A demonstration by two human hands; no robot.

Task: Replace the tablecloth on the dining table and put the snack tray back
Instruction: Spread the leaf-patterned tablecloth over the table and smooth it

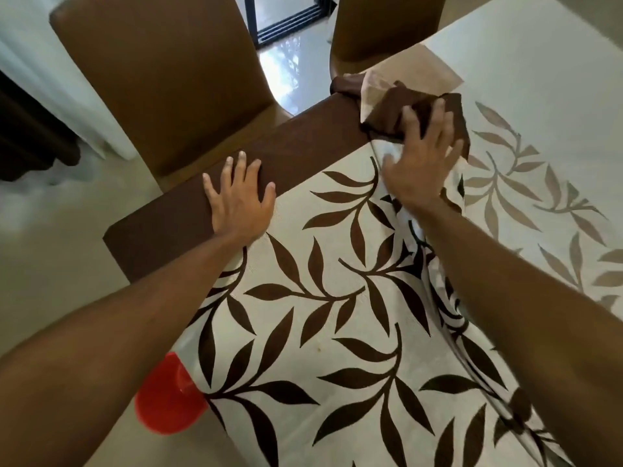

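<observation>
Head view: tablecloth (337, 298) spread under both arms, its brown border (303, 143) running away up-right. Left hand (237, 203) lies flat on the border, fingers spread. Right hand (421, 156) grips the bunched fold farther along, nearer the undone corner, so likely its pull. Snack tray not in view.

Upper left: tall brown upholstered chair back (161, 82), smooth leather-like cover, upright. Top centre-right: second brown chair of the same kind (381, 28), only partly in frame. Between the two, glossy pale tiled floor (283, 62) with bright reflections. Top edge: black-framed sliding glass door (286, 18) on dark floor tracks. Far left: sheer white curtain (40, 79) hanging to the floor, and beside it at the left edge a dark brown draped mass (30, 136), identity unclear. Lower left: rounded red plastic object (168, 399) on matt beige floor, its right side hidden.
</observation>
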